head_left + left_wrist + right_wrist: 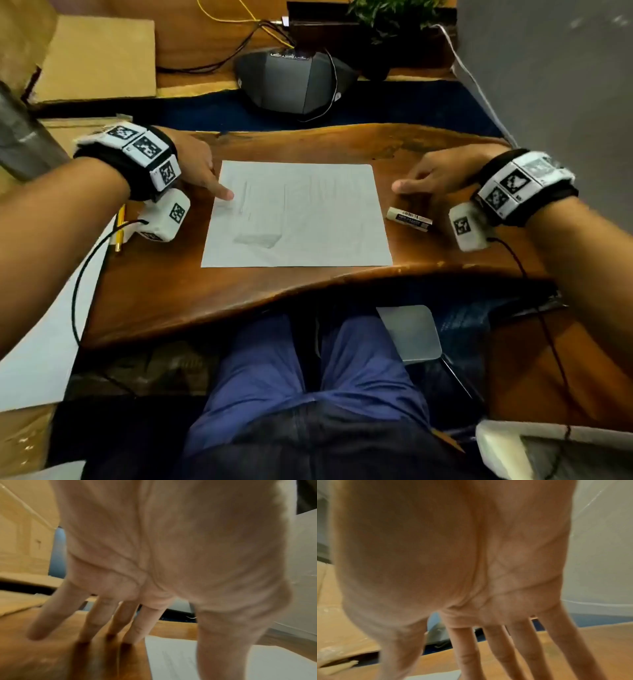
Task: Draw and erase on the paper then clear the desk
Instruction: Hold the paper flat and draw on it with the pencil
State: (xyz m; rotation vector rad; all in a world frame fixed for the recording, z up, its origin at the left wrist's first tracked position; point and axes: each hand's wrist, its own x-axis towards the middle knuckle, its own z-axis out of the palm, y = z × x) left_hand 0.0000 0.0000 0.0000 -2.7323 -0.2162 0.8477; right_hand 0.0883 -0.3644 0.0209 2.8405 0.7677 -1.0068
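Left hand (197, 164) resting at the left edge of the paper (298, 216), thumb tip pressed on the sheet near its far-left corner, other fingers straight and planted on the bare wood just left of it. Same hand (154, 547) seen from the left wrist view: 4 fingers (97, 620) spread and extended down to the desk (42, 655), thumb reaching onto the white sheet (173, 658). Holding nothing.

Right hand (442, 169) hovering or resting on the wood just right of the paper, palm down, fingers relaxed and fanned, gripping nothing; thumb pointing left toward the sheet. From the right wrist view, right hand (453, 554) with 4 long fingers (522, 649) straight and apart over the tabletop (599, 642); contact with the wood cannot be told.

Paper lying flat in the middle of the brown wooden desk (205, 301), white, roughly landscape, long edges running left to right. Faint grey pencil marks and smudges across it: pale vertical strokes in the far half, a dim box-like shape with a darker shaded patch near the near-left part. Lines too faint to read as any clear figure.

Eraser (409, 219), a white block in a printed sleeve, lying on the wood just right of the sheet's right edge, nearer than the right thumb, apart from it.

Yellow pencil (120, 228) lying off the desk's left edge, partly hidden behind the left wrist unit.
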